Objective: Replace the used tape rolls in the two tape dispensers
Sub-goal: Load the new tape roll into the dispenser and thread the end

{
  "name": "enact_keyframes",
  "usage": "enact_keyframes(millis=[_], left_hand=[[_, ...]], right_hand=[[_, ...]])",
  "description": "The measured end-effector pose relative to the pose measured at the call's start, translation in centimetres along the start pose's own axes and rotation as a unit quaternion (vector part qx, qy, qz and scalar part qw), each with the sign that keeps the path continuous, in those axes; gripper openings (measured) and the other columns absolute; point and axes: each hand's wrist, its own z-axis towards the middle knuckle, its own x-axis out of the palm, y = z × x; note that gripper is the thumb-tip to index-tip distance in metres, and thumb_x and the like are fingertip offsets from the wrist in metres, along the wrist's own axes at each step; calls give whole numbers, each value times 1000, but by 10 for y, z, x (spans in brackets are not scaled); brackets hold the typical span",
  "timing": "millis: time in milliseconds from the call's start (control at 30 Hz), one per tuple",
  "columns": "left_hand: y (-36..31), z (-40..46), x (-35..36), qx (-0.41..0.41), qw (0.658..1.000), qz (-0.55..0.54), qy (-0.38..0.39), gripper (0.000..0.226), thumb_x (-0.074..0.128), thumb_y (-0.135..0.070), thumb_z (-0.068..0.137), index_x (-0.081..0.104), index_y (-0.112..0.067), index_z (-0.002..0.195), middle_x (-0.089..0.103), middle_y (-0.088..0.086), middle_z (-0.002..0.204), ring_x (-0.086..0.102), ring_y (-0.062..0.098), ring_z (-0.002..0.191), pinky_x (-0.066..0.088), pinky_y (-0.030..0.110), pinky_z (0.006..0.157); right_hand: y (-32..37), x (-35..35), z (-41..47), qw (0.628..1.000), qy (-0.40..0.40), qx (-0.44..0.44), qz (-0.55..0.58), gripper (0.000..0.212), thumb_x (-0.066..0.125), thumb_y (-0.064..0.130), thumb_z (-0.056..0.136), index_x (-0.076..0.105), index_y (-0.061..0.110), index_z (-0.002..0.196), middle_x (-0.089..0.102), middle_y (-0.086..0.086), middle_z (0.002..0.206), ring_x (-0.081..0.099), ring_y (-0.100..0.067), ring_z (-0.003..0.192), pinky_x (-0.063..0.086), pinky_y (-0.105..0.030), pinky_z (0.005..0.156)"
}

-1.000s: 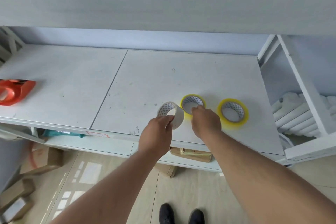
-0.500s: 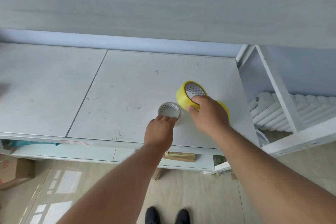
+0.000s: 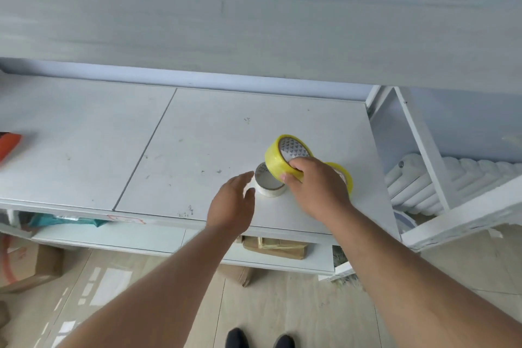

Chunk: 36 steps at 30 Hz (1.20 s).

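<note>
Clutter is sitting low beyond both hands: a brown paper-wrapped parcel [image 3: 275,246] on the lower shelf under the right wrist, cardboard boxes [image 3: 31,263] on the floor far off to the left of the left hand, and a white ribbed radiator [image 3: 463,178] lying past the right hand behind the rack's slanted white post. An orange tape dispenser [image 3: 8,144] is peeking in at the frame's edge, well apart from the left hand. The right hand [image 3: 316,186] is gripping a glossy yellow tape roll [image 3: 278,157], tilted up off the scuffed white tabletop [image 3: 197,150], thumb on its outer band and fingers curled over the rim. A second yellow roll [image 3: 346,175] is lying mostly hidden behind that hand. The left hand [image 3: 234,203] is hovering with fingers spread and holding nothing, just beside a nearly spent white roll [image 3: 268,185] resting flat between the two hands.
</note>
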Motion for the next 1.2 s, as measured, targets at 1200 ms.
enact_keyframes(millis=[1200], left_hand=[[210, -208, -320, -207, 866, -413, -191, 34, 66, -52, 84, 82, -30, 103, 81, 4, 108, 73, 32, 110, 54, 52, 106]], right_hand=[[377, 203, -147, 848, 229, 17, 479, 13, 72, 28, 98, 84, 23, 95, 84, 0, 101, 76, -27, 111, 57, -48, 106]])
